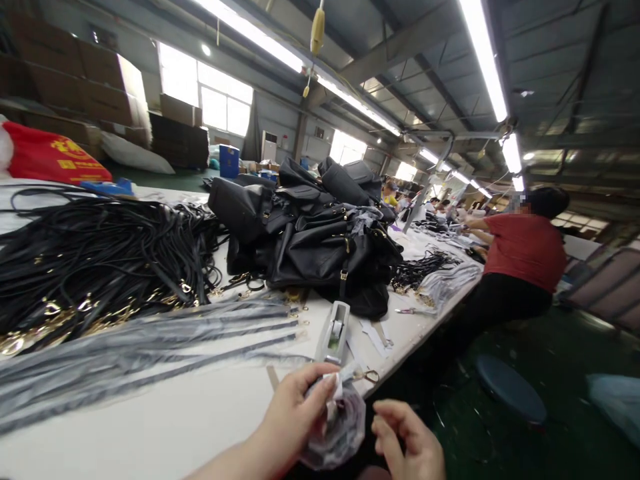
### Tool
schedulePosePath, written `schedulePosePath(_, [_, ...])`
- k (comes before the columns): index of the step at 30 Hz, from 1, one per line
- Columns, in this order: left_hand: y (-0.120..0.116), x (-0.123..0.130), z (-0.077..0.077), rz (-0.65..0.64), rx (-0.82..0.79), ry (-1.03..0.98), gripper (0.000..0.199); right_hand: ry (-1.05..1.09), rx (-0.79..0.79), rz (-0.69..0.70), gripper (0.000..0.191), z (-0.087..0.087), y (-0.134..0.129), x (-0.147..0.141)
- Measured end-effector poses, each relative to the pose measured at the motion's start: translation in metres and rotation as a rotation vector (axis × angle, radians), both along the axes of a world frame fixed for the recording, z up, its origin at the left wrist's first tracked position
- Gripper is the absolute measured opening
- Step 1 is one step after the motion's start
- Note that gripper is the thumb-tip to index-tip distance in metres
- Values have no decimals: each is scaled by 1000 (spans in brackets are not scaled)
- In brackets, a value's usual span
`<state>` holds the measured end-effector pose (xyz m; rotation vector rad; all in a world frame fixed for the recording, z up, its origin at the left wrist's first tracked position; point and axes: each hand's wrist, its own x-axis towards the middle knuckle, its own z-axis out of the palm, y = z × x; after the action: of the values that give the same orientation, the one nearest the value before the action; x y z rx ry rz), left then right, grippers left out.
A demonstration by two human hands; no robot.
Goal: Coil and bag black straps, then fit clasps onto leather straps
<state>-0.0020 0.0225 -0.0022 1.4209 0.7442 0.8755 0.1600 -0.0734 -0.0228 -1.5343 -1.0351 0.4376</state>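
Under strip lights (483, 57), a white table (150, 420) carried heaped black bags (320, 250). At its edge, near a tape dispenser (334, 333), the person's left hand (295, 403) pinched a coiled, plastic-wrapped strap (350, 427); just beside it, the right hand (413, 440) hovered half-open, fingers curled.

Grips the wrapped coil (354, 421) at its upper left with the left hand (303, 403), bringing thumb and bent index finger together at the top of the coil. Extends the bare left forearm (245, 460) up toward the coil from its lower left, with the wrist nearly straight. Holds the right hand (411, 437) just right of the wrapped coil, apart from it, with fingers loosely curled and fingertips turned toward the coil.
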Motion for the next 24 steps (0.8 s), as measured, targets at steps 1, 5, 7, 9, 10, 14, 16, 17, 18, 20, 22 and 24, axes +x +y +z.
schedulePosePath(1, [1,3,-7,-61,-141,-38,60,38,-3,43,44,-2,-1,5])
schedulePosePath(5, [-4,10,-39,-212,-384,-103,65,209,-215,433,60,-20,-1,7])
schedulePosePath(7, [-9,7,-50,-242,-360,-31,61,223,-344,474,57,-31,-2,2])
schedulePosePath(9, [-12,0,-55,-246,-267,88,52,223,-412,426,57,-39,-4,-2])
schedulePosePath(10, [-13,-4,-57,-239,-203,156,46,237,-426,410,58,-41,-4,-3])
schedulePosePath(14, [-14,-16,-58,-213,-41,306,34,380,-462,502,60,-45,2,-6])
schedulePosePath(16, [-13,-19,-59,-196,-92,276,38,415,-449,525,60,-45,8,-9])
schedulePosePath(17, [-12,-21,-60,-188,-138,256,41,407,-444,543,60,-45,10,-11])
schedulePosePath(18, [-12,-23,-62,-189,-191,236,45,386,-439,567,58,-45,12,-13])
schedulePosePath(20, [-9,-29,-65,-216,-245,208,50,330,-441,638,55,-43,16,-16])
schedulePosePath(22, [-5,-37,-68,-199,-180,221,51,271,-429,650,52,-38,23,-14])
schedulePosePath(24, [1,-46,-68,-108,-72,259,50,200,-453,604,51,-26,38,-1])
